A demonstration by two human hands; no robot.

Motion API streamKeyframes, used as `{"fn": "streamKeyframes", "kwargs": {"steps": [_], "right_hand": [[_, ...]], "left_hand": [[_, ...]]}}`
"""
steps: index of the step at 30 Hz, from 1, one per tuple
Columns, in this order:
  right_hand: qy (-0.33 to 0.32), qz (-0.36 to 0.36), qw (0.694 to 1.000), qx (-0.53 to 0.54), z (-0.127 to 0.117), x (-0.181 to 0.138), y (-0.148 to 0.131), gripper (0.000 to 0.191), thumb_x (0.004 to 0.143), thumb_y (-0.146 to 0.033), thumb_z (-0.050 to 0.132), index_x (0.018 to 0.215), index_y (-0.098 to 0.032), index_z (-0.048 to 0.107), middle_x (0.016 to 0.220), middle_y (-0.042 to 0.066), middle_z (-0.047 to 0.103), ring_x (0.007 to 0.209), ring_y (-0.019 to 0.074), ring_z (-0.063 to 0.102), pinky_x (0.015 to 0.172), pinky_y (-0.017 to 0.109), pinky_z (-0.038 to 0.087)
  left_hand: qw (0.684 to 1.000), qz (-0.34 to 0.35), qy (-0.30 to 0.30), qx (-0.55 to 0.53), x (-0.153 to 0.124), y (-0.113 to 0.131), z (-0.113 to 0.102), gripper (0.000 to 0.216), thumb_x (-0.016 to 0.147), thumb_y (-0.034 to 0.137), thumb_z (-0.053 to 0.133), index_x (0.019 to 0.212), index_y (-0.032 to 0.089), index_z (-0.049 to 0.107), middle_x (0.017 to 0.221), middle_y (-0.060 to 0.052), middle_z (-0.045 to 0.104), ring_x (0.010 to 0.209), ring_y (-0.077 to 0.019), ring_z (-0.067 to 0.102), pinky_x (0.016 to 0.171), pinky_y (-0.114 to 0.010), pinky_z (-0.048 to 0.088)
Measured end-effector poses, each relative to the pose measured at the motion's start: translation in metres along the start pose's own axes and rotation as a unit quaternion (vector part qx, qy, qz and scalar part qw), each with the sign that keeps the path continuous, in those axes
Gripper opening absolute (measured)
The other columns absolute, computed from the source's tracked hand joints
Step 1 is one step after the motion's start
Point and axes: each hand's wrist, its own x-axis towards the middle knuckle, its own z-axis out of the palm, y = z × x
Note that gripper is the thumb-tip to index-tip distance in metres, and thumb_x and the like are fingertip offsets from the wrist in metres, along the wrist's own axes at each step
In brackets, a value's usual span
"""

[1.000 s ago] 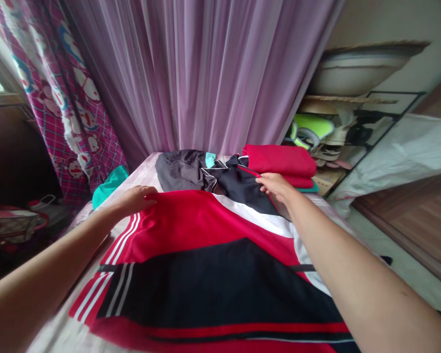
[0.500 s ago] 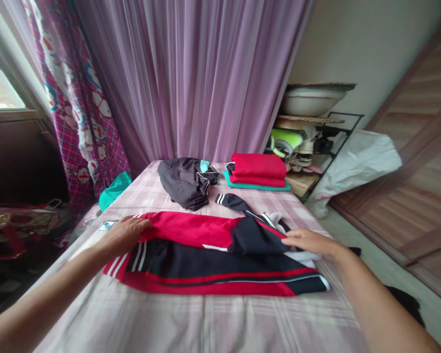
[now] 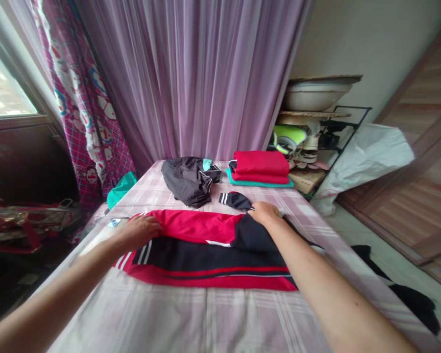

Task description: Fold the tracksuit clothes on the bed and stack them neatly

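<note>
At far left, off the counter (image 3: 191, 318): bag (image 3: 18, 225) and a teal cloth (image 3: 122, 189). A phone (image 3: 113, 222) lies on the counter's left edge.

- Left hand (image 3: 141, 230): flat, fingers spread, palm down on the red left end of the jacket (image 3: 206, 255). It pins, holds nothing.
- Jacket: across mid-counter, folded into a long band, red half at the back, black half with red stripes at the front.
- Behind it: a loose dark pile (image 3: 187, 181), apart from the jacket.
- Sleeve (image 3: 235, 200): black with a white-striped cuff, sticking out past the band's back edge.
- Right hand (image 3: 264, 213): palm down where the sleeve meets the body. I cannot tell if it pinches cloth or only presses.
- Back right: 1 folded stack (image 3: 260, 166), red on teal, well apart. Rack (image 3: 316, 142) beyond the counter.

Judgement: mid-fold, at the sleeve stage. Body is halved, 1 sleeve untucked. The next move calls for that sleeve laid inside the band's outline, the left end held pinned so the layers don't slide, and the bunched dark cloth under the right hand smoothed.
</note>
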Motion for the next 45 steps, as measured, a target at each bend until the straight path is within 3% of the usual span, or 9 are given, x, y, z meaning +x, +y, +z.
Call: {"fn": "streamKeyframes", "kwargs": {"steps": [6, 10, 14, 17, 22, 31, 34, 37, 45], "right_hand": [[0.016, -0.055, 0.98, 0.188, -0.021, -0.004, 0.013, 0.039, 0.094, -0.031, 0.045, 0.123, -0.021, 0.069, 0.117, 0.009, 0.074, 0.111, 0.0247, 0.067, 0.092, 0.036, 0.052], [-0.158, -0.239, 0.86, 0.423, -0.043, -0.041, 0.009, 0.036, 0.087, -0.038, 0.057, 0.116, -0.022, 0.073, 0.103, 0.004, 0.077, 0.097, 0.023, 0.071, 0.09, 0.038, 0.055], [-0.269, -0.339, 0.851, 0.298, -0.042, -0.075, 0.0, 0.032, 0.084, -0.034, 0.058, 0.11, -0.027, 0.076, 0.106, 0.0, 0.077, 0.097, 0.0211, 0.071, 0.094, 0.036, 0.053], [-0.167, -0.36, 0.887, 0.238, -0.025, -0.089, 0.0, 0.036, 0.083, -0.026, 0.053, 0.111, -0.028, 0.075, 0.114, 0.0, 0.075, 0.108, 0.0217, 0.068, 0.101, 0.037, 0.048], [-0.073, -0.309, 0.916, 0.247, -0.003, -0.111, 0.014, 0.04, 0.079, -0.027, 0.059, 0.117, -0.022, 0.071, 0.103, 0.006, 0.077, 0.095, 0.0227, 0.071, 0.087, 0.035, 0.051], [0.019, -0.226, 0.941, 0.251, 0.009, -0.117, 0.075, 0.025, 0.083, -0.037, 0.053, 0.086, -0.024, 0.074, 0.082, 0.003, 0.076, 0.078, 0.0216, 0.067, 0.074, 0.034, 0.048], [0.092, -0.232, 0.941, 0.23, 0.019, -0.111, 0.072, 0.025, 0.083, -0.039, 0.053, 0.083, -0.025, 0.074, 0.083, 0.003, 0.076, 0.081, 0.0232, 0.068, 0.081, 0.036, 0.047], [0.153, -0.225, 0.945, 0.182, 0.032, -0.107, 0.063, 0.023, 0.085, -0.038, 0.054, 0.079, -0.028, 0.073, 0.081, 0.003, 0.077, 0.082, 0.0238, 0.068, 0.087, 0.039, 0.045], [0.182, -0.201, 0.948, 0.169, 0.052, -0.106, 0.063, 0.025, 0.087, -0.039, 0.053, 0.085, -0.026, 0.074, 0.088, 0.005, 0.078, 0.084, 0.0241, 0.07, 0.086, 0.037, 0.045]], "left_hand": [[0.997, -0.015, -0.02, -0.072, -0.002, -0.002, 0.004, 0.039, 0.093, 0.026, 0.038, 0.111, 0.023, 0.073, 0.12, -0.006, 0.073, 0.109, -0.0184, 0.066, 0.099, -0.03, 0.05], [0.989, -0.091, 0.076, -0.086, 0.006, 0.028, -0.018, 0.047, 0.092, 0.033, 0.043, 0.134, 0.02, 0.058, 0.134, -0.012, 0.065, 0.12, -0.0262, 0.062, 0.103, -0.042, 0.048], [0.978, -0.022, 0.164, -0.125, 0.015, 0.088, -0.031, 0.07, 0.087, 0.043, 0.058, 0.151, 0.021, 0.036, 0.153, -0.015, 0.045, 0.139, -0.029, 0.045, 0.112, -0.046, 0.04], [0.977, 0.026, 0.137, -0.16, 0.022, 0.137, -0.015, 0.09, 0.078, 0.044, 0.071, 0.154, 0.021, 0.028, 0.154, -0.018, 0.042, 0.14, -0.0313, 0.044, 0.112, -0.047, 0.04], [0.969, -0.08, 0.134, -0.192, 0.029, 0.183, 0.023, 0.074, 0.081, 0.036, 0.069, 0.146, 0.017, 0.041, 0.137, -0.02, 0.059, 0.125, -0.0329, 0.058, 0.104, -0.047, 0.046], [0.921, -0.117, 0.129, -0.348, 0.021, 0.123, -0.022, 0.048, 0.09, 0.051, 0.048, 0.123, 0.019, 0.06, 0.084, -0.002, 0.069, 0.078, -0.0192, 0.066, 0.068, -0.029, 0.051], [0.957, -0.198, 0.033, -0.208, 0.021, 0.105, -0.033, 0.04, 0.088, 0.047, 0.054, 0.111, 0.017, 0.067, 0.092, -0.007, 0.073, 0.088, -0.0235, 0.068, 0.076, -0.033, 0.052], [0.967, -0.244, 0.049, -0.064, 0.017, 0.106, -0.033, 0.037, 0.088, 0.04, 0.056, 0.117, 0.019, 0.066, 0.116, -0.013, 0.071, 0.106, -0.0275, 0.067, 0.088, -0.038, 0.051], [0.991, -0.112, 0.018, -0.071, -0.016, 0.168, 0.001, 0.075, 0.073, 0.045, 0.073, 0.141, 0.023, 0.051, 0.145, -0.017, 0.053, 0.127, -0.0351, 0.056, 0.102, -0.046, 0.047]]}}
